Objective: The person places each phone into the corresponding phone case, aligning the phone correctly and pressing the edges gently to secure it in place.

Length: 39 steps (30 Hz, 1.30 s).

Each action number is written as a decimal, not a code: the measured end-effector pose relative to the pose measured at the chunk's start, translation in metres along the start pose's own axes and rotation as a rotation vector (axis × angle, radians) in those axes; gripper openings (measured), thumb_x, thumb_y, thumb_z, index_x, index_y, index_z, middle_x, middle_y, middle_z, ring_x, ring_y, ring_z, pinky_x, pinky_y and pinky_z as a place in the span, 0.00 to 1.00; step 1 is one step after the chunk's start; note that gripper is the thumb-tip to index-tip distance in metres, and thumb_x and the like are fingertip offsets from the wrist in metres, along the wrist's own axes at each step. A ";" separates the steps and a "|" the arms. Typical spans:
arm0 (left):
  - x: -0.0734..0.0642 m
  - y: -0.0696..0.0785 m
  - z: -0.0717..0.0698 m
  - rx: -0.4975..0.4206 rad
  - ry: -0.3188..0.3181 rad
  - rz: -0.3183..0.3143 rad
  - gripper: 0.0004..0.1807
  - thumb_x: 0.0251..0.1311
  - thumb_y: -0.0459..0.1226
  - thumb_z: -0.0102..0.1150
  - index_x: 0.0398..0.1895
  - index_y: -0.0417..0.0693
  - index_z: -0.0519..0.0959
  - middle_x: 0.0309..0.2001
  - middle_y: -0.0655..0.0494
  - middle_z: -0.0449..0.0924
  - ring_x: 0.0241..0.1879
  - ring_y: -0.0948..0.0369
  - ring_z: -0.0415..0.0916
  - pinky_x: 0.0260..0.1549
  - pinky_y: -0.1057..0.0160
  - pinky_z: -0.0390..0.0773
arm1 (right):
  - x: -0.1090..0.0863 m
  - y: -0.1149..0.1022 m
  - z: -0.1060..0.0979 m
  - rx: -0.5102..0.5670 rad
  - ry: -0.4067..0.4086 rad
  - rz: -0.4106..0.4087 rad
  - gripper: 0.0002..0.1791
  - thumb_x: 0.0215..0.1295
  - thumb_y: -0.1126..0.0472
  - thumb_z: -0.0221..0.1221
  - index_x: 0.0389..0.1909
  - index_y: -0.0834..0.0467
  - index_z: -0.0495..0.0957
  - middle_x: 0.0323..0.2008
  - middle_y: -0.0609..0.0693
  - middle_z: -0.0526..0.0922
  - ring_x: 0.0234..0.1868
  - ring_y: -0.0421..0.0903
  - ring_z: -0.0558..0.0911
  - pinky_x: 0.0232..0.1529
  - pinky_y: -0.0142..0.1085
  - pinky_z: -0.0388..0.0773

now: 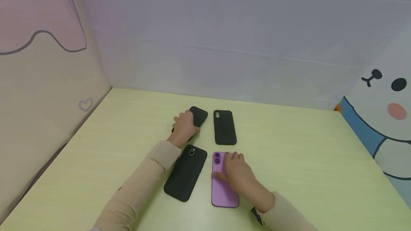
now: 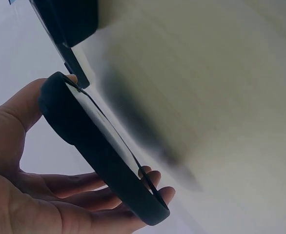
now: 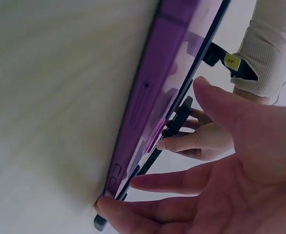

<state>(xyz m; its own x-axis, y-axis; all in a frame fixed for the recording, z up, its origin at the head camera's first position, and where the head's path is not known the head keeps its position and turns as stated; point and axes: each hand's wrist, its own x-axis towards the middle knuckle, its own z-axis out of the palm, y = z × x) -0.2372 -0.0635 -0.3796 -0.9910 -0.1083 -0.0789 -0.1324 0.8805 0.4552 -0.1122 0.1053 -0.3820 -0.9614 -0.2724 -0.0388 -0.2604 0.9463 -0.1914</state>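
My left hand [image 1: 183,127] grips a black phone case [image 1: 199,115] at the back left of the group. In the left wrist view the case [image 2: 104,156] is tilted on its edge, thumb at one end and fingers at the other, its thin rim and pale inner side showing. My right hand [image 1: 238,174] lies over a purple phone [image 1: 221,191] resting camera side up. Fingertips touch the phone's top end, and in the right wrist view the thumb [image 3: 211,92] stands off its back. Part of the purple phone is hidden under the hand.
A black phone [image 1: 184,177] with two lenses lies slanted beside the left forearm. Behind the purple phone lies another black phone case [image 1: 224,128], pale showing at its camera openings. A pale yellow table [image 1: 305,159] carries everything, with a light cloth wall [image 1: 224,45] behind.
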 end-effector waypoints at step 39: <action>0.000 0.003 0.005 0.150 -0.061 0.026 0.47 0.54 0.44 0.62 0.68 0.36 0.45 0.55 0.29 0.62 0.54 0.37 0.62 0.45 0.45 0.72 | 0.013 -0.007 0.003 0.020 -0.059 0.083 0.48 0.38 0.37 0.69 0.45 0.75 0.67 0.40 0.64 0.65 0.33 0.55 0.67 0.23 0.43 0.73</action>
<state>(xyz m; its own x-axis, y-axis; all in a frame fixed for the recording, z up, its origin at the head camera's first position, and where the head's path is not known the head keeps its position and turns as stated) -0.2374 -0.0584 -0.3829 -0.9904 -0.0599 -0.1242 -0.0973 0.9421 0.3210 -0.1229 0.0947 -0.3839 -0.9727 -0.2030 -0.1126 -0.1773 0.9627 -0.2044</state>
